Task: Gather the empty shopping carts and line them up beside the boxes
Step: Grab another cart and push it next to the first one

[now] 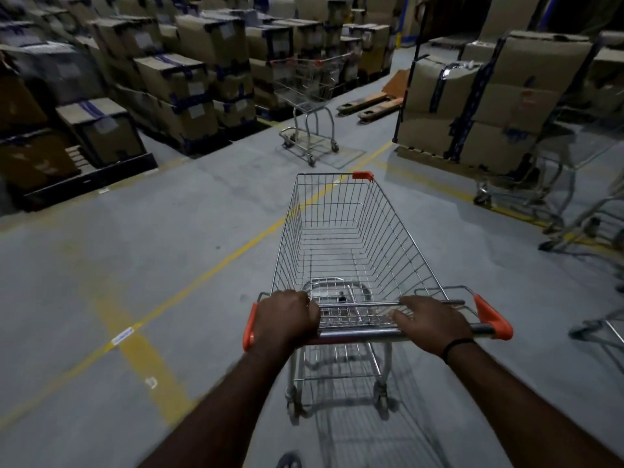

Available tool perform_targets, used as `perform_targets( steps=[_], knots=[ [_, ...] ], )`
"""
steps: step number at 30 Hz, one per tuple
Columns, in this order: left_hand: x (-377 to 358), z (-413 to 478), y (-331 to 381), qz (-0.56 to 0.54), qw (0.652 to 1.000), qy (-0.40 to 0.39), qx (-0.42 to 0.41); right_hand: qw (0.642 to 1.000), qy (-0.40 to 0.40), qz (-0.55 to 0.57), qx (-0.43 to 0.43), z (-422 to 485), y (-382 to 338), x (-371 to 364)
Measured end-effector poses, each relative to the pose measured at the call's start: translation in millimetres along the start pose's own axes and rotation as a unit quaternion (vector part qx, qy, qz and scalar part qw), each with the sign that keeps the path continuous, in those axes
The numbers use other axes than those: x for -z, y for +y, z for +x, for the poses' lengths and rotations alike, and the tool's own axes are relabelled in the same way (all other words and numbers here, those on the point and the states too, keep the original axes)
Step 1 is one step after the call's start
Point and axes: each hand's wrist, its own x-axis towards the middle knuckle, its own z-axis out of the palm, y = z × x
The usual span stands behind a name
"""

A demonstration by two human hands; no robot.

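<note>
Empty cart (354, 248) on the grey floor (101, 265) of the aisle, both hands at its handle bar (358, 332).
Left hand (287, 317) grips the bar near its left end, fingers curled round it; right hand (432, 322) lies on the bar, fingers stretched forward, not wrapped. Second cart (310, 92) stands ahead, just beside the left boxes (169, 79). More carts (540, 184), blurred, stand beside the right boxes (489, 106).

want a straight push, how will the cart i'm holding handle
Probably light: the cart is empty wire mesh. Likely rolls easily on its wheels over smooth floor. Might veer, as only the left hand grips the handle.
</note>
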Motion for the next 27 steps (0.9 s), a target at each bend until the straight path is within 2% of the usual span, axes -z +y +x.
perform_targets(
  steps=[4, 16, 20, 27],
  knots=[
    [-2, 48, -13, -0.015, 0.999, -0.047, -0.003, 1.000, 0.002, 0.009, -0.023, 54, -15, 7],
    [-15, 221, -24, -0.033, 0.995, -0.090, 0.008, 1.000, 0.005, 0.007, -0.018, 225, -32, 34],
    [-22, 291, -17, -0.068, 0.990, -0.112, 0.044, 1.000, 0.009, 0.004, -0.006, 299, -27, 47],
    [-25, 397, -1, -0.080, 0.985, -0.103, 0.110, 0.999, 0.015, 0.012, 0.029, 420, -16, 65]
  ],
)
